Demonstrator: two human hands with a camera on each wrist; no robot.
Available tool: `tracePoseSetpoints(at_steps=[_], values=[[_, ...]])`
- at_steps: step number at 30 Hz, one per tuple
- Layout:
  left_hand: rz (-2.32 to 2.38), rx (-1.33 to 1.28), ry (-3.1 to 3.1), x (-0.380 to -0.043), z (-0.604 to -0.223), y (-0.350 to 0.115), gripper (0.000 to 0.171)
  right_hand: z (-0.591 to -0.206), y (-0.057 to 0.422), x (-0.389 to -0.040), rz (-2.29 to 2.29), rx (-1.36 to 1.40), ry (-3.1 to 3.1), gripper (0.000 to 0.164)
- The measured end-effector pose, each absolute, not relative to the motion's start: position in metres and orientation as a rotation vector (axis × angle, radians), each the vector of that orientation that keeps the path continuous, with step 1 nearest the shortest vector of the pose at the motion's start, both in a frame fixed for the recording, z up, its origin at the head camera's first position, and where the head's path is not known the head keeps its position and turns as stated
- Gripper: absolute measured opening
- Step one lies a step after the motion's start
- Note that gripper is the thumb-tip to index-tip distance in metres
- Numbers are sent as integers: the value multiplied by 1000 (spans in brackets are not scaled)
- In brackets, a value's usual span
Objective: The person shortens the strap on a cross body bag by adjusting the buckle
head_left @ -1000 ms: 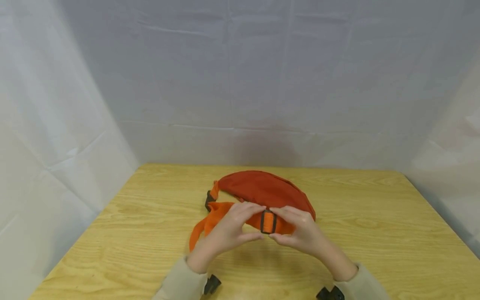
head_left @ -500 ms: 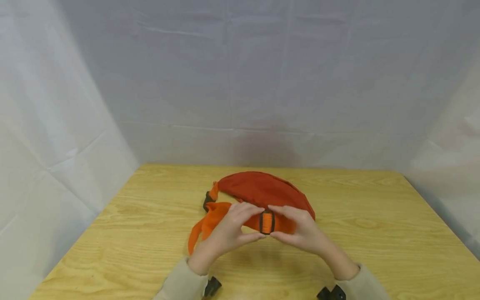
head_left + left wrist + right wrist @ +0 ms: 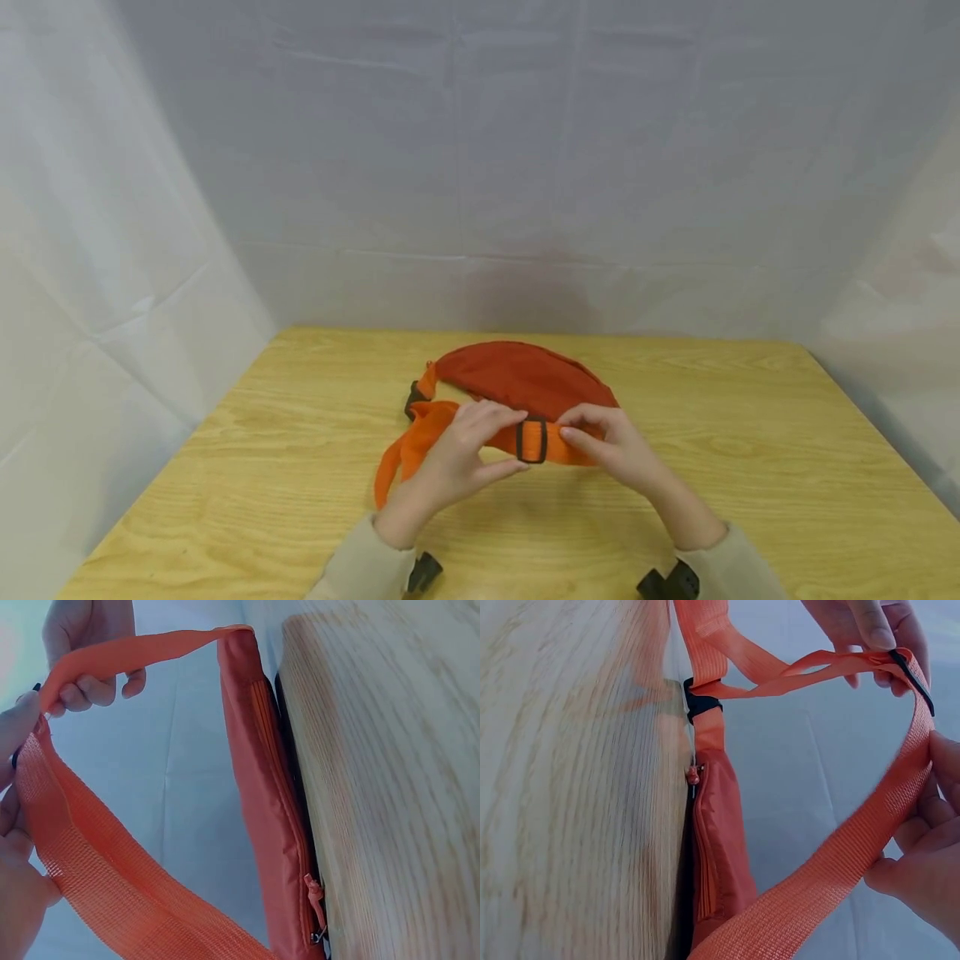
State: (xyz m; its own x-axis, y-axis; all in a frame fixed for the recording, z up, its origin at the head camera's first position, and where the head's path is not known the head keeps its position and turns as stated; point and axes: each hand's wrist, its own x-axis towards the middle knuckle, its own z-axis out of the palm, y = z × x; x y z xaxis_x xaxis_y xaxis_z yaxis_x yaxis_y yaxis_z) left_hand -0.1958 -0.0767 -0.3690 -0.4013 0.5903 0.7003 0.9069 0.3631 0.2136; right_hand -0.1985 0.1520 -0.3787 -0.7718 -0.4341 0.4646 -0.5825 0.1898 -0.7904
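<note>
A red waist bag [image 3: 525,375] lies on the table, its curved side away from me. Its orange strap [image 3: 564,448] is lifted in front of it. On the strap sits a black slide adjuster [image 3: 532,441], which my left hand [image 3: 468,454] pinches at top and bottom between fingers and thumb. My right hand [image 3: 618,450] pinches the strap just right of the adjuster. In the right wrist view the strap [image 3: 810,877] loops up from the bag [image 3: 724,840] to both hands. A black buckle [image 3: 703,701] joins the strap at the bag's other end.
The wooden table [image 3: 750,467] extends on both sides of the bag. A loose orange strap end [image 3: 390,471] hangs beside my left forearm. Black wrist devices [image 3: 425,573] sit by both sleeves. White sheeting [image 3: 480,167] stands behind and at the sides.
My right hand has left the slide adjuster and moved slightly right, where it now pinches the strap. My left hand stays on the adjuster, which has shifted slightly left.
</note>
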Motion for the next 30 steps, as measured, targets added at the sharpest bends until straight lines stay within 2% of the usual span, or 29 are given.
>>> tracePoseSetpoints(at_steps=[18, 30], values=[[-812, -1364, -2022, -197, -375, -74, 50, -379, 150, -195, 1688, 986, -2328, 9], [-761, -1368, -2015, -195, -375, -71, 49, -379, 147, -194, 1759, 1106, -2244, 10]])
